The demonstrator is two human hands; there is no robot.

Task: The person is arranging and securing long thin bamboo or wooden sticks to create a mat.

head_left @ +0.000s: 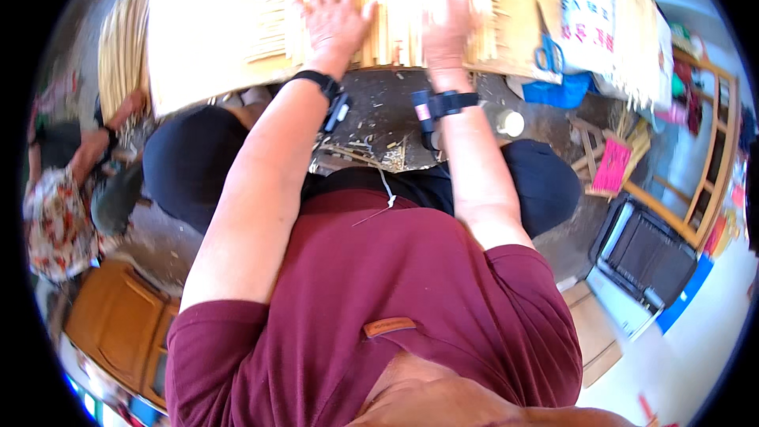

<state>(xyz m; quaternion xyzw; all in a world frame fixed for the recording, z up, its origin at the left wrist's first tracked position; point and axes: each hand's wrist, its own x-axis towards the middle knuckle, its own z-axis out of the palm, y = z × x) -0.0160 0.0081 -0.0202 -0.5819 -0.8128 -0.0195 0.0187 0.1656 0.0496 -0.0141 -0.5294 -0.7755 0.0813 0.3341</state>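
My left hand [335, 17] lies flat, fingers spread, on a row of thin pale bamboo sticks [387, 32] laid side by side on a low wooden board [198, 39]. My right hand [447, 30] presses flat on the same row of sticks, a little to the right. Both wrists wear black bands. Neither hand grips anything. The far ends of the sticks are washed out by sunlight.
Blue scissors [548, 54] lie on the board at the right, beside a white sack [589, 12]. A stick bundle [122, 43] stands left. Another person [59, 205] crouches at far left. A pink woven piece [611, 166], a wooden frame [711, 158] and a black crate [644, 249] sit right.
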